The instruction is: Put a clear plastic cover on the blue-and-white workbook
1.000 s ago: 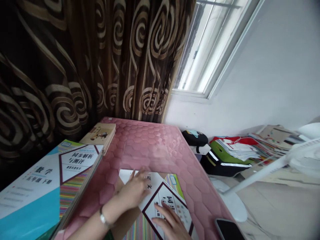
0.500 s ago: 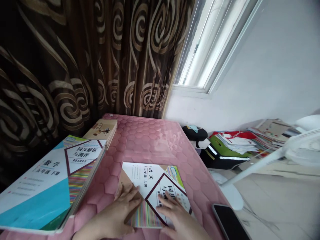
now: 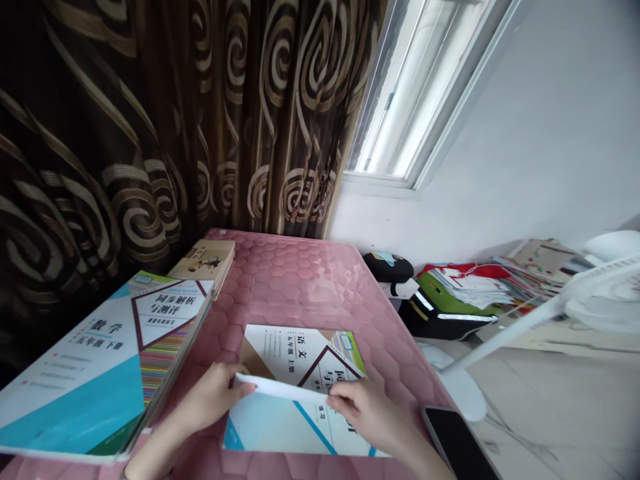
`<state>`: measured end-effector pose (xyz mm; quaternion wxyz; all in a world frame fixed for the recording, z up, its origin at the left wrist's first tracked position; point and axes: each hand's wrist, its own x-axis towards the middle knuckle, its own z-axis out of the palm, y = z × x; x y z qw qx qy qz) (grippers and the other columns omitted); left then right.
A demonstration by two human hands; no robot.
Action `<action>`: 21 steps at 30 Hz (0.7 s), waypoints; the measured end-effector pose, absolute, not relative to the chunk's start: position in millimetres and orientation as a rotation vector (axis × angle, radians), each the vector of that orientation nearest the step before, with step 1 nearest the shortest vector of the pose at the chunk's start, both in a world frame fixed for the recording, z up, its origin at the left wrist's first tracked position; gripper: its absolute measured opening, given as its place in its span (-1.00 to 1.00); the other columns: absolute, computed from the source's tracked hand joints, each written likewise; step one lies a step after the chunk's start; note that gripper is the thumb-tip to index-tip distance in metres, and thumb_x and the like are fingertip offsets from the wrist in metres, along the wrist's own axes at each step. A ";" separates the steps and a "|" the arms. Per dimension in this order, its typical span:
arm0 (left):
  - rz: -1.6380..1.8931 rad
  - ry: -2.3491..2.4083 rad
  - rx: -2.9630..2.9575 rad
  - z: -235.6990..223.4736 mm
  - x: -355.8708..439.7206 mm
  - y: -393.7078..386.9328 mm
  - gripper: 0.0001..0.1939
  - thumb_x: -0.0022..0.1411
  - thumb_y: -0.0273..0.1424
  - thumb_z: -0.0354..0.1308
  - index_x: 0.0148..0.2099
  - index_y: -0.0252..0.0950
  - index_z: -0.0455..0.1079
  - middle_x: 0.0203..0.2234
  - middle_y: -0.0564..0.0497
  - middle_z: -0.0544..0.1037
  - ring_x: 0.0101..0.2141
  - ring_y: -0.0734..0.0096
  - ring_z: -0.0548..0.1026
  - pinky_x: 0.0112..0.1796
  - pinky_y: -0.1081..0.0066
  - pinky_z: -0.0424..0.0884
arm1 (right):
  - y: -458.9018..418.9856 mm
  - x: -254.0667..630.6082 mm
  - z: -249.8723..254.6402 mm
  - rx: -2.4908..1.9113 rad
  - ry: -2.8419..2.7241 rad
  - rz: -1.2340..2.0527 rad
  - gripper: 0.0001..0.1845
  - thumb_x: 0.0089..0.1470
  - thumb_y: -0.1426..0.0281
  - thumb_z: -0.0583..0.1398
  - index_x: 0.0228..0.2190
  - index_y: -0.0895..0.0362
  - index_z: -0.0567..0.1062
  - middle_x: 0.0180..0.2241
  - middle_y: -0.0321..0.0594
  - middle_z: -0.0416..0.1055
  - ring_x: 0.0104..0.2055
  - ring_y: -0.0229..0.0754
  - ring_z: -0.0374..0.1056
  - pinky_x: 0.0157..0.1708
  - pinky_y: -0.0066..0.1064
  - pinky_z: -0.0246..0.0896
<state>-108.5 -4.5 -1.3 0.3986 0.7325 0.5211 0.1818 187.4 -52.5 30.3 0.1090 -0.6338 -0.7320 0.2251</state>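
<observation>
A Chinese-language workbook [image 3: 273,343] lies on the pink padded surface in front of me. Its front cover is lifted from the near side, and the pale edge [image 3: 283,388] of the bent cover runs between my hands. Beneath it shows an inner page [image 3: 275,427] with blue bands. My left hand [image 3: 215,395] pinches the left end of the lifted edge. At the other end, my right hand [image 3: 367,412] grips it between thumb and fingers.
A stack of larger workbooks [image 3: 95,363] lies to the left, with small tan booklets [image 3: 206,260] behind it. By the right edge rests a phone [image 3: 457,440]. A white fan [image 3: 520,327], a green and black bag [image 3: 445,307] and piled papers stand beyond. A patterned curtain [image 3: 280,120] hangs behind.
Both hands lay spread on the workbook's cover before. Now they pinch its near edge and have raised it, baring the page beneath.
</observation>
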 end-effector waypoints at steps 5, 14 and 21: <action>0.725 1.433 1.556 -6.8 -96.6 15.4 -0.60 -0.05 -0.06 0.15 -0.48 -0.35 0.42 -0.60 0.09 0.40 -0.49 0.39 0.33 -0.48 0.47 0.15 | -28.6 186.8 45.7 -1.981 -2.067 0.566 -0.70 0.17 0.28 0.10 -0.52 0.06 0.50 -0.55 -0.34 0.44 -0.46 -0.27 0.33 -0.50 -0.48 -0.03; 0.968 1.555 1.457 -27.1 -82.4 51.0 -0.51 -0.12 0.07 0.13 -0.56 -0.31 0.29 -0.68 0.15 0.22 -0.57 0.51 0.16 -0.55 0.47 0.01 | -6.7 142.1 28.6 -1.486 -2.244 -0.108 -0.71 0.16 0.39 0.14 -0.07 0.00 0.49 0.10 -0.18 0.37 0.19 0.02 0.20 0.19 0.00 -0.03; 1.023 1.680 1.507 -24.3 -84.7 85.2 -0.57 0.07 0.01 0.06 -0.49 -0.27 0.32 -0.61 0.04 0.41 -0.47 0.31 0.43 -0.48 0.43 0.21 | 18.5 102.7 -7.6 -1.462 -2.315 -0.182 -0.51 0.19 0.24 0.14 0.15 -0.05 0.30 0.25 -0.17 0.18 0.27 0.11 0.09 0.20 0.17 -0.10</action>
